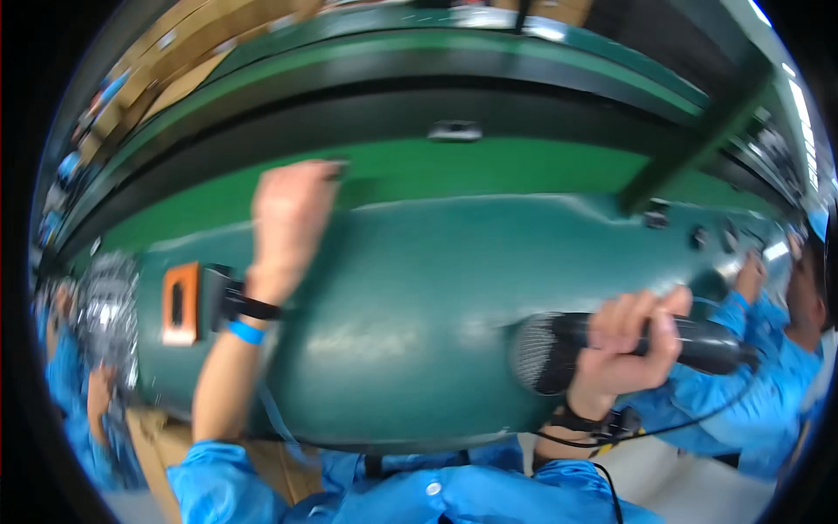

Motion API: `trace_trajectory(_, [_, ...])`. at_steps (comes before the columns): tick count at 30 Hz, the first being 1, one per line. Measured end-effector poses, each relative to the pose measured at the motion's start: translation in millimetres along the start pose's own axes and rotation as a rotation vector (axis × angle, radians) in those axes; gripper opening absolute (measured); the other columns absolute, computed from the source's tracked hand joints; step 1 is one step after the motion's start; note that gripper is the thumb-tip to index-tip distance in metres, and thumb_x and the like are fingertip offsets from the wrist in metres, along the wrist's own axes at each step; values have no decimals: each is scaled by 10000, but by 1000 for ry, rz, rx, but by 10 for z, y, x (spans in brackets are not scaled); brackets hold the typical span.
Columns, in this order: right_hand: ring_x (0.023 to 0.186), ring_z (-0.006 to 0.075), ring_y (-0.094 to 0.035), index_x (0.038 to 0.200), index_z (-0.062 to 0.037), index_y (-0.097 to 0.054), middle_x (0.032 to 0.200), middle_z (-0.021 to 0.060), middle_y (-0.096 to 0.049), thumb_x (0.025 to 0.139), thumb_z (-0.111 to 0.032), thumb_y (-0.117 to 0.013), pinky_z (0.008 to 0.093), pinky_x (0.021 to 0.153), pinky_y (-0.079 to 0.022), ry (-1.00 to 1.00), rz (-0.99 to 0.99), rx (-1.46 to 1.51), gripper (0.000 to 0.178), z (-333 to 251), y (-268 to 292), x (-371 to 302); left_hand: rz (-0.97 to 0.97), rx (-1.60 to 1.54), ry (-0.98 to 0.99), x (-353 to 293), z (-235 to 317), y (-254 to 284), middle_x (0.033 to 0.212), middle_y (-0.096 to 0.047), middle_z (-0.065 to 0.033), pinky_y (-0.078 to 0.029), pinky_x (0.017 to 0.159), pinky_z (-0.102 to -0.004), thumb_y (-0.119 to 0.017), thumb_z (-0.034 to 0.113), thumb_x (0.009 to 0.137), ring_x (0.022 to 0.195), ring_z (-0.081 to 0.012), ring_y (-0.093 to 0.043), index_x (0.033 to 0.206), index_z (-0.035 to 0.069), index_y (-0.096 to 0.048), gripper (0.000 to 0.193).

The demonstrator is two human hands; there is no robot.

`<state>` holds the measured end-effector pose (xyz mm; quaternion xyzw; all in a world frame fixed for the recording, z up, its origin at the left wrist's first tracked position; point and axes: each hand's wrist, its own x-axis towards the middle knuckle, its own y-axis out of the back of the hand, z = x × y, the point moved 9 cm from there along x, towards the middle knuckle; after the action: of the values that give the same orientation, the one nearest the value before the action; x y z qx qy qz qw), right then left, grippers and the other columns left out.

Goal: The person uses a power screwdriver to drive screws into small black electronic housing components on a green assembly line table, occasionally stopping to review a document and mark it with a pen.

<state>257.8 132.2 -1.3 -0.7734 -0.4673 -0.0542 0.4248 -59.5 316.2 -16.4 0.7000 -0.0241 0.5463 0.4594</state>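
My right hand [630, 342] is wrapped round a black corded microphone [572, 345] with a rounded mesh head, held sideways above the green work mat [410, 297]. Its mesh end points left, and a thin black cable [698, 421] hangs from the other end. My left hand [292, 210] reaches to the far edge of the mat, by the green conveyor strip [515, 162]. Its fingers are closed and smeared by motion; a small dark thing shows at the fingertips, too blurred to name. An orange tray [170, 325] with a dark slot-shaped middle lies left of my left forearm.
On the conveyor strip lies a small grey part [456, 131]. A green post [690, 144] slants up at the right, with small dark parts [656, 215] near its foot. Co-workers in blue sit close on both sides. Cardboard boxes [175, 48] stand at the far left.
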Motion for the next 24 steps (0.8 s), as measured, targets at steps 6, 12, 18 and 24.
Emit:
trace_trajectory(6, [403, 139, -360, 901, -96, -349, 526, 41, -389, 923, -110, -476, 317, 376, -352, -44, -23, 10, 130, 185, -186, -27, -525, 209, 242, -360, -1671, -661, 1095, -706, -172, -502, 962, -434, -661, 109, 889, 1069, -368, -638, 1129, 42, -669, 250])
trace_trajectory(12, [455, 144, -398, 916, -91, -338, 558, 46, -428, 951, -109, -477, 313, 416, -396, 56, 55, 84, 145, -112, 93, -33, -304, -41, -55, 701, -191, -1103, 1236, -665, -171, -489, 1012, -430, -672, 141, 884, 1165, -345, -607, 1173, 4, -666, 320])
trace_trajectory(18, [434, 155, -404, 898, -78, -330, 536, 51, -418, 936, -102, -478, 311, 385, -388, 31, 101, 51, 155, -77, 160, -12, -461, -168, -135, 822, 234, -2227, 1301, -628, -169, -443, 1054, -467, -585, 230, 971, 1203, -386, -559, 1279, 10, -600, 378])
trace_trajectory(24, [436, 160, -407, 917, -89, -364, 535, 53, -423, 947, -114, -500, 325, 419, -389, -12, 34, 80, 142, 69, 39, -29, -506, -379, -55, 874, 194, -2243, 1187, -663, -211, -453, 1016, -479, -688, 164, 885, 1137, -415, -580, 1190, -34, -656, 365])
